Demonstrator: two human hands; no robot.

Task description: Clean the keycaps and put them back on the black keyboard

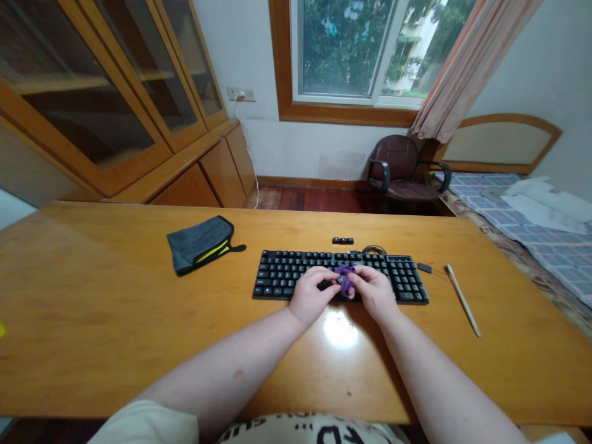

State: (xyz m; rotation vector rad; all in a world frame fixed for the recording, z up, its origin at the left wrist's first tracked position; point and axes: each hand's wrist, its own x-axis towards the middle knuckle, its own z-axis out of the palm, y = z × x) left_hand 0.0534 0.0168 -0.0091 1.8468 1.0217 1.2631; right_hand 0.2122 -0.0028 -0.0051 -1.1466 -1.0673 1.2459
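Observation:
A black keyboard (276, 275) lies on the wooden desk, and both hands are close together over its middle. Between them is a small purple cloth (346, 287), bunched up and gripped by the closed fingers of my right hand (375, 292). My left hand (312, 295) pinches a small dark keycap (341, 279) against the cloth; fingers and cloth cover part of it. Behind the keyboard, a short row of loose black keycaps (343, 240) sits on the desk. Part of the keyboard's middle is hidden under my hands.
A folded grey cloth (201, 243) with yellow inside lies to the left. Right of the keyboard are a small dark flat piece (424, 267) and a pale stick (463, 301). A coiled black cable (374, 249) rests behind the keyboard. Beyond the desk stands an office chair (398, 161).

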